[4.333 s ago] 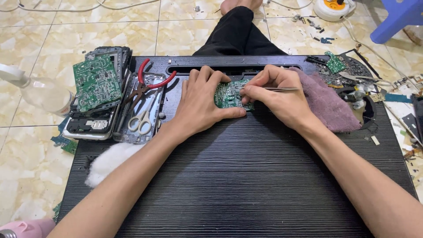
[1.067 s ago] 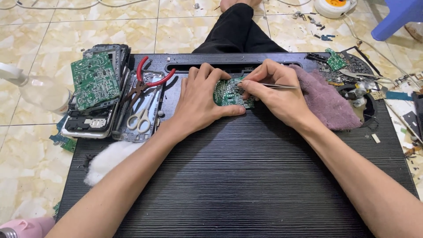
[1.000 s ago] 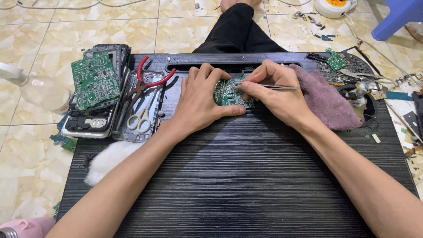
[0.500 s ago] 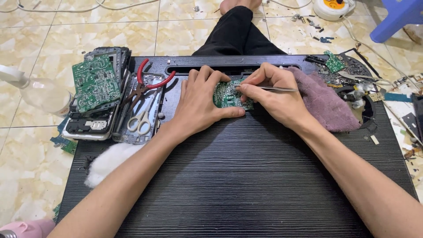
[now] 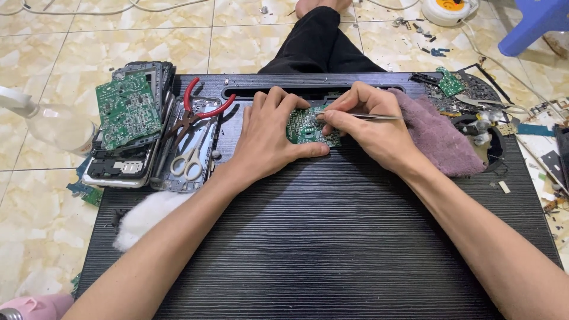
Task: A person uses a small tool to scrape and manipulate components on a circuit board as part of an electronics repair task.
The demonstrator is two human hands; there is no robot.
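Observation:
A small green circuit board (image 5: 308, 125) lies on the black ridged lap desk (image 5: 320, 237) near its far edge. My left hand (image 5: 269, 139) presses flat on the board's left side, thumb along its near edge, holding it still. My right hand (image 5: 370, 127) pinches thin metal tweezers (image 5: 373, 117), whose tips point left onto the board's top. Both forearms rest across the desk.
A purple cloth (image 5: 438, 133) lies under my right wrist. At the left sit a larger green board (image 5: 125, 109) on stacked phone parts, red-handled pliers (image 5: 198, 109), white scissors (image 5: 188, 157) and a cotton wad (image 5: 145, 214). Loose parts litter the right edge (image 5: 474, 101). A clear bottle (image 5: 53, 125) lies on the tiled floor.
Almost nothing has moved; my right hand makes only slight shifts with the tweezers on the small board, and my left hand stays pressed in place.

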